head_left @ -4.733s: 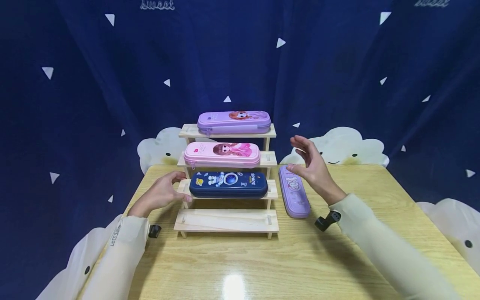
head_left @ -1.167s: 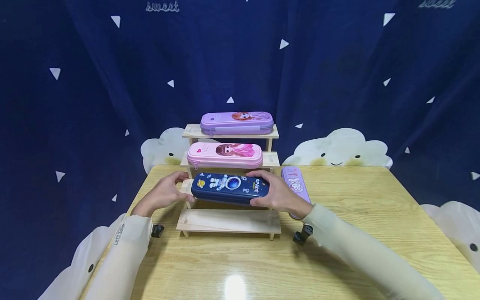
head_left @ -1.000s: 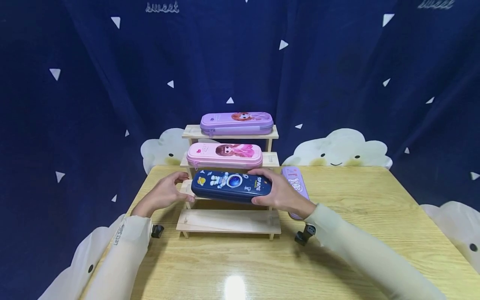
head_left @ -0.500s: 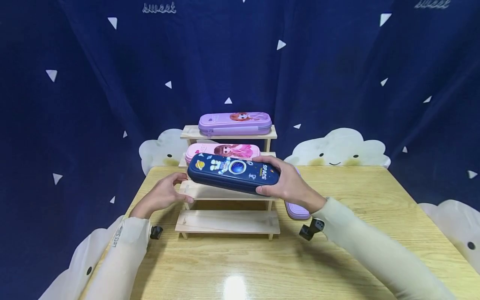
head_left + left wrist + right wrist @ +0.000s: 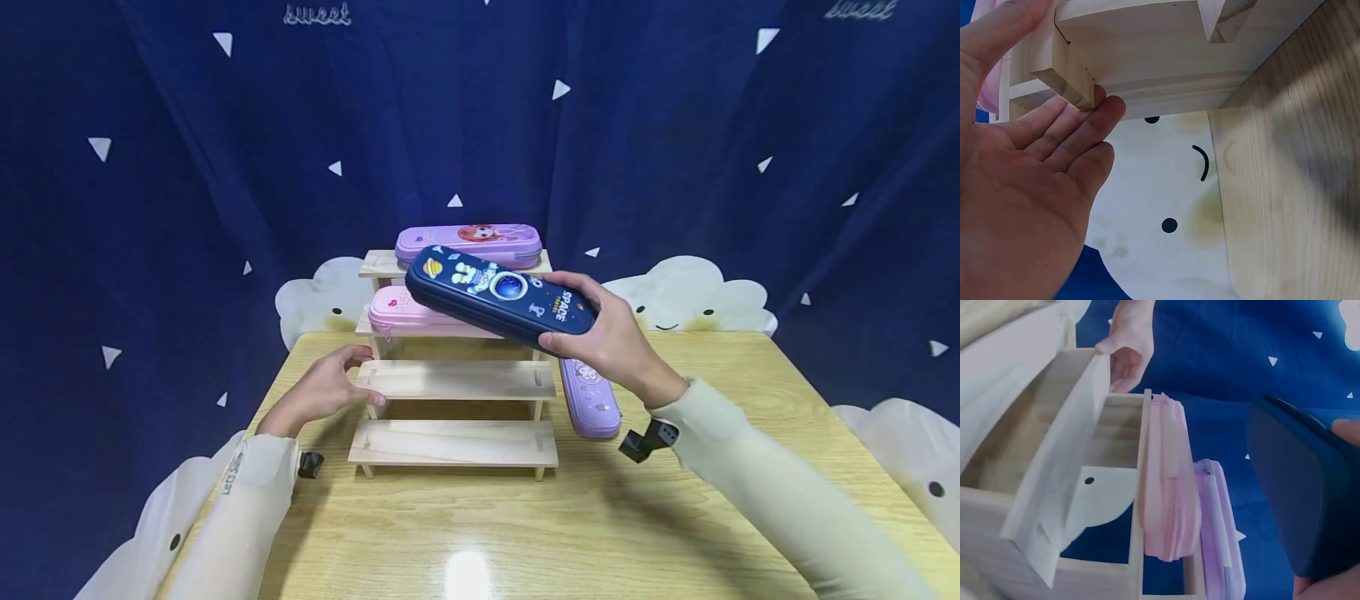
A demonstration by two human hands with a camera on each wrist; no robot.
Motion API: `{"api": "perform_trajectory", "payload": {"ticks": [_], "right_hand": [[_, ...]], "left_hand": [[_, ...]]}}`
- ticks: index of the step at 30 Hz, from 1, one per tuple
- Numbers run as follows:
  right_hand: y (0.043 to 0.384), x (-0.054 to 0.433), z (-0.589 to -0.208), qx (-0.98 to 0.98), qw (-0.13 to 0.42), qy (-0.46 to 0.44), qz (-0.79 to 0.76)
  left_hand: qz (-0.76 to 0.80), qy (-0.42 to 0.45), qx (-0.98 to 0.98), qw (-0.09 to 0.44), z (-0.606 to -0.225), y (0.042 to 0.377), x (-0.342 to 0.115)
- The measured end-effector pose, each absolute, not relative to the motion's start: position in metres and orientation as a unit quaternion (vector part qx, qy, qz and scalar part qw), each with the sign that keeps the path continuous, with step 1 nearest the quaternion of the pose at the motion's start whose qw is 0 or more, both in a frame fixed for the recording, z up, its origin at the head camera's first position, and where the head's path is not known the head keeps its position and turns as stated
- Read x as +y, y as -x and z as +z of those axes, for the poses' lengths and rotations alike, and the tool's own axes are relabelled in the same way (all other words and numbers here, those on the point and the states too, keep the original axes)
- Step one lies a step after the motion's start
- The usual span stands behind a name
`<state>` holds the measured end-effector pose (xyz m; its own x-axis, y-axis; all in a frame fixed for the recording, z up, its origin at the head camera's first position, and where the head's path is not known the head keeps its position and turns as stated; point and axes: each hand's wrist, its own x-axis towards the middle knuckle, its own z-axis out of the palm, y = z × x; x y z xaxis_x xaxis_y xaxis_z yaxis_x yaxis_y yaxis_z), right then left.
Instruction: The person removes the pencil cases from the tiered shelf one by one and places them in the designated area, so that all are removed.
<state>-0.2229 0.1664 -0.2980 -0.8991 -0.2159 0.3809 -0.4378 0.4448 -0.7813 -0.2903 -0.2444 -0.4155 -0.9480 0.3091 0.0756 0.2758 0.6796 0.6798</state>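
Note:
My right hand (image 5: 611,337) grips a navy pencil case (image 5: 480,298) by its right end, thumb in front and fingers behind. The case, printed with an astronaut and "SPACE", is tilted in the air, left end higher, in front of the upper shelves. In the right wrist view its dark underside (image 5: 1285,481) shows. My left hand (image 5: 322,390) holds the left end of a shelf on a wooden stepped display rack (image 5: 453,379), thumb at the front edge. The left wrist view shows its fingers behind a wooden bar (image 5: 1063,72).
A purple pencil case (image 5: 468,242) lies on the top shelf. Partly hidden below it is a pink pencil case (image 5: 405,310). Another purple pencil case (image 5: 592,400) lies on the table (image 5: 450,533) right of the rack. A dark blue curtain (image 5: 660,150) hangs behind.
My right hand has taken hold of the navy pencil case and lifted it off the third shelf, up and to the right, tilting it more. My left hand stays at the rack.

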Motion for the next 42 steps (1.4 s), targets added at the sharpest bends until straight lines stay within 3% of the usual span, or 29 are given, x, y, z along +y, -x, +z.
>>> {"api": "perform_trajectory", "payload": {"ticks": [16,34,42], "right_hand": [[0.220,0.206,-0.272,-0.833,0.186,-0.118,0.508],[0.228,0.249,-0.280,-0.821,0.274,-0.018,0.500],[0.230,0.265,-0.287,-0.820,0.285,0.044,0.494]], "left_hand": [[0.365,-0.159,0.917,0.024,-0.416,0.291,-0.244],[0.368,-0.159,0.916,0.025,-0.415,0.290,-0.243],[0.365,-0.160,0.917,0.027,-0.414,0.290,-0.244]]}}
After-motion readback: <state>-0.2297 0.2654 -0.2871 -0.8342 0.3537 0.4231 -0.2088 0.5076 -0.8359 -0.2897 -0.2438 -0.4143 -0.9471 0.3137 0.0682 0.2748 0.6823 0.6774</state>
